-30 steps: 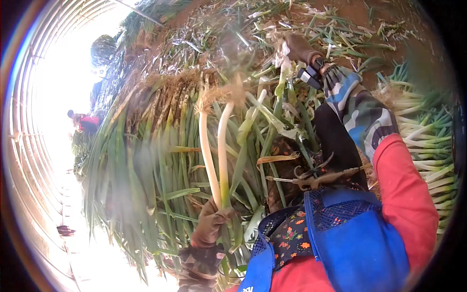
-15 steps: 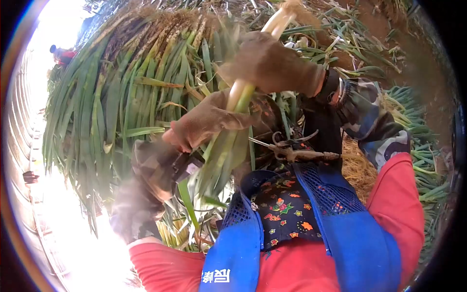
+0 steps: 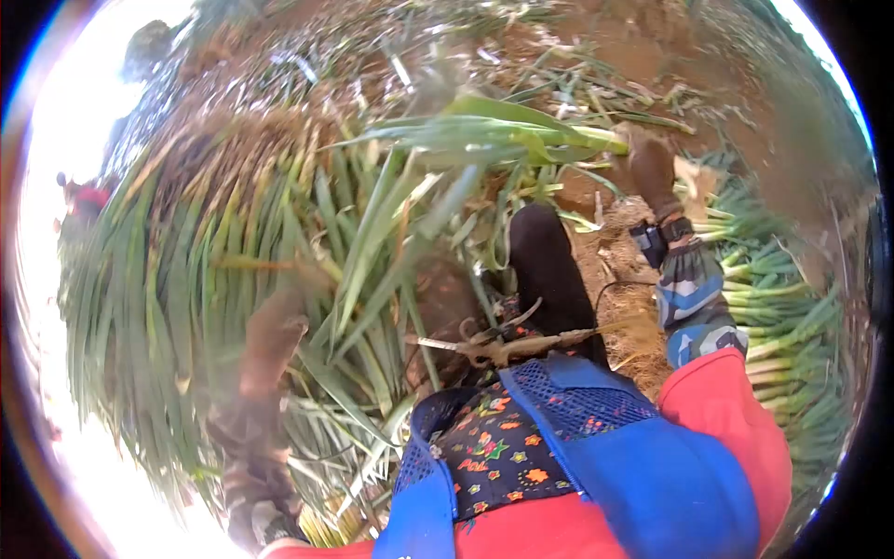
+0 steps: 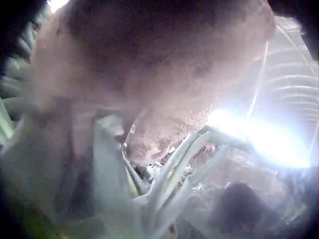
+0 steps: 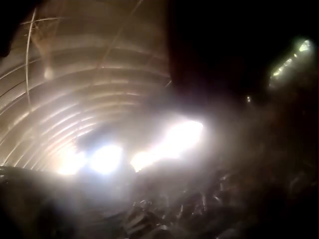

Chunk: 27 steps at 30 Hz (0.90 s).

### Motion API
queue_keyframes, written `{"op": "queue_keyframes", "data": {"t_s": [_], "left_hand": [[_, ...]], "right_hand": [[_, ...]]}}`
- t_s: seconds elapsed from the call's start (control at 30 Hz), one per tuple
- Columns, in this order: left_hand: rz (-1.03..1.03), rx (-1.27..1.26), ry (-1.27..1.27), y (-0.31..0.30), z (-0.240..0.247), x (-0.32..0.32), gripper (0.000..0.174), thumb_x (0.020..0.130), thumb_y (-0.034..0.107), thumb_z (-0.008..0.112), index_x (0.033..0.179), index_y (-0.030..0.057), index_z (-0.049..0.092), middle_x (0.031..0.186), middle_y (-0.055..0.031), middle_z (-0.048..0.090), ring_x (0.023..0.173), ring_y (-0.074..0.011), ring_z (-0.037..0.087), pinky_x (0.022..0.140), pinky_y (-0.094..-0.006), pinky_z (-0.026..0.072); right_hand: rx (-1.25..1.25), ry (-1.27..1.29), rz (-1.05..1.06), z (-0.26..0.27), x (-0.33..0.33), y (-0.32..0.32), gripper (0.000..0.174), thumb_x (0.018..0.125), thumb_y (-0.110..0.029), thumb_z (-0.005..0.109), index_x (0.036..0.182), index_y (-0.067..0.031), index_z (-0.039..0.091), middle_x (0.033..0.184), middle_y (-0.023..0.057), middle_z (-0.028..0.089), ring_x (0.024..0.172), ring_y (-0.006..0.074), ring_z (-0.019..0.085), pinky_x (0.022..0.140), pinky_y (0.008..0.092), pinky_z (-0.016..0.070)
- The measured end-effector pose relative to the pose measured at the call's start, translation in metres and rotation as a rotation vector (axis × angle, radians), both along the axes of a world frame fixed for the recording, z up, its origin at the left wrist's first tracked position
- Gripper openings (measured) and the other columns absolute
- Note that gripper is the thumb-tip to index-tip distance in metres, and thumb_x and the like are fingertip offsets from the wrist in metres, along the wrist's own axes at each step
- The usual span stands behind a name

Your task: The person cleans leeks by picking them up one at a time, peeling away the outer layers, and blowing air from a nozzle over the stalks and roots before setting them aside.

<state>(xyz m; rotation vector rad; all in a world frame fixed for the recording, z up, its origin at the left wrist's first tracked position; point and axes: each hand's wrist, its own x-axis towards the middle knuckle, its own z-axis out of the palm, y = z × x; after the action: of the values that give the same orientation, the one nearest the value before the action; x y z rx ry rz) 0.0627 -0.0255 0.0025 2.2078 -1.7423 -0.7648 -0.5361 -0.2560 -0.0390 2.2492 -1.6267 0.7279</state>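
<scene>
My gloved right hand (image 3: 655, 172) grips green onions (image 3: 549, 142) by their pale stems, at the upper right of the head view. Their long leaves trail leftward across the scene, blurred by motion. Over at the left, my gloved left hand (image 3: 272, 337) is beside the leaves of a big heap of unpeeled green onions (image 3: 186, 270), with no stem seen in its grasp. The left wrist view shows its brown glove (image 4: 149, 55) large and close, above green leaves (image 4: 169, 184). The right wrist view is too dark and hazy to show the hand's hold.
Rows of cleaned green onions (image 3: 773, 326) lie at the right. Peeled scraps (image 3: 521, 56) litter the brown ground ahead. A tied cord (image 3: 503, 349) crosses the lap by the dark-clad knee (image 3: 549, 261). Another person (image 3: 88, 197) is far off at the left.
Both hands were together on the onions half a second ago. Since then the right hand has carried them rightward, leaves swinging left, and the left hand has let go and moved left and down.
</scene>
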Motion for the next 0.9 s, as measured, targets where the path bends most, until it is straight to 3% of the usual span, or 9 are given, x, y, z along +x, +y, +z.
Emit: {"op": "queue_keyframes", "data": {"t_s": [0.13, 0.3, 0.43, 0.53, 0.63, 0.77, 0.8, 0.83, 0.9], "left_hand": [[-0.128, -0.269, -0.073, -0.027, 0.023, -0.052, 0.052, 0.079, 0.002, 0.074, 0.13, 0.0053, 0.065, 0.115, -0.0156, 0.068, 0.106, -0.031, 0.067, 0.095, -0.0389, 0.0524], [-0.251, -0.016, 0.029, -0.053, 0.028, -0.103, 0.049, 0.086, 0.0, 0.069, 0.135, 0.0013, 0.062, 0.125, -0.0138, 0.068, 0.111, -0.0251, 0.065, 0.095, -0.0357, 0.0532], [-0.435, 0.007, 0.149, -0.051, -0.002, -0.113, 0.047, 0.09, 0.002, 0.069, 0.136, 0.0008, 0.06, 0.124, -0.0093, 0.065, 0.108, -0.0198, 0.063, 0.087, -0.0312, 0.0534], [-0.281, 0.06, 0.256, -0.041, -0.023, -0.112, 0.048, 0.083, 0.008, 0.077, 0.128, 0.0005, 0.064, 0.121, -0.0172, 0.069, 0.109, -0.03, 0.069, 0.094, -0.0373, 0.054], [-0.202, 0.112, 0.309, -0.031, -0.022, -0.12, 0.045, 0.085, 0.004, 0.075, 0.128, -0.0007, 0.063, 0.12, -0.0159, 0.07, 0.104, -0.0265, 0.07, 0.091, -0.0346, 0.0555], [-0.084, 0.176, 0.427, -0.015, -0.018, -0.127, 0.044, 0.086, 0.005, 0.075, 0.128, -0.0016, 0.063, 0.119, -0.0164, 0.068, 0.105, -0.0225, 0.067, 0.088, -0.0327, 0.0549], [-0.034, 0.174, 0.488, -0.008, -0.023, -0.128, 0.044, 0.086, 0.005, 0.075, 0.128, -0.0016, 0.063, 0.119, -0.0163, 0.068, 0.105, -0.0215, 0.067, 0.088, -0.0325, 0.0546], [0.017, 0.173, 0.547, -0.003, -0.027, -0.128, 0.044, 0.087, 0.005, 0.075, 0.128, -0.0017, 0.063, 0.119, -0.0161, 0.067, 0.106, -0.0205, 0.066, 0.088, -0.0322, 0.0543], [-0.005, 0.175, 0.496, 0.006, -0.037, -0.129, 0.043, 0.088, 0.008, 0.074, 0.129, -0.002, 0.063, 0.122, -0.0164, 0.067, 0.106, -0.0233, 0.066, 0.09, -0.0339, 0.0536]], "right_hand": [[0.241, -0.248, -0.3, -0.034, -0.034, 0.022, 0.032, 0.09, -0.035, 0.072, 0.111, -0.0102, 0.074, 0.088, 0.0168, 0.075, 0.077, 0.0363, 0.072, 0.07, 0.0464, 0.0564], [0.498, -0.538, -0.383, -0.088, -0.048, 0.042, 0.038, 0.089, -0.047, 0.073, 0.095, -0.0096, 0.073, 0.08, 0.0144, 0.073, 0.067, 0.0309, 0.069, 0.063, 0.0459, 0.0521], [0.555, -0.716, -0.571, -0.139, -0.074, 0.04, 0.034, 0.09, -0.035, 0.069, 0.108, -0.0066, 0.075, 0.082, 0.0147, 0.074, 0.074, 0.0291, 0.072, 0.065, 0.0424, 0.0559], [0.398, -1.551, -0.468, -0.129, -0.093, 0.051, 0.029, 0.098, -0.03, 0.066, 0.102, -0.0018, 0.072, 0.071, 0.0054, 0.069, 0.063, 0.0195, 0.066, 0.052, 0.0333, 0.0522], [0.418, -1.197, -0.634, -0.123, -0.145, 0.037, 0.034, 0.101, -0.035, 0.067, 0.104, -0.0019, 0.069, 0.071, 0.0024, 0.065, 0.055, 0.0143, 0.059, 0.044, 0.0274, 0.0475], [0.025, -2.097, -0.271, -0.148, -0.262, 0.029, 0.04, 0.093, -0.032, 0.076, 0.116, -0.0006, 0.068, 0.077, 0.008, 0.067, 0.062, 0.0185, 0.063, 0.052, 0.029, 0.0522], [0.214, -1.678, -0.697, -0.078, -0.234, 0.069, 0.046, 0.095, -0.034, 0.075, 0.116, 0.0055, 0.067, 0.081, 0.0103, 0.069, 0.062, 0.0191, 0.062, 0.053, 0.0315, 0.0501], [0.039, -1.81, -0.711, -0.102, -0.257, 0.066, 0.055, 0.095, -0.04, 0.074, 0.115, 0.0105, 0.068, 0.085, 0.0118, 0.07, 0.063, 0.0207, 0.062, 0.055, 0.0355, 0.0495], [0.241, -1.29, -0.767, -0.13, -0.304, 0.084, 0.053, 0.097, -0.041, 0.069, 0.128, 0.0022, 0.063, 0.097, 0.0166, 0.073, 0.086, 0.026, 0.068, 0.074, 0.0382, 0.0535]]}}
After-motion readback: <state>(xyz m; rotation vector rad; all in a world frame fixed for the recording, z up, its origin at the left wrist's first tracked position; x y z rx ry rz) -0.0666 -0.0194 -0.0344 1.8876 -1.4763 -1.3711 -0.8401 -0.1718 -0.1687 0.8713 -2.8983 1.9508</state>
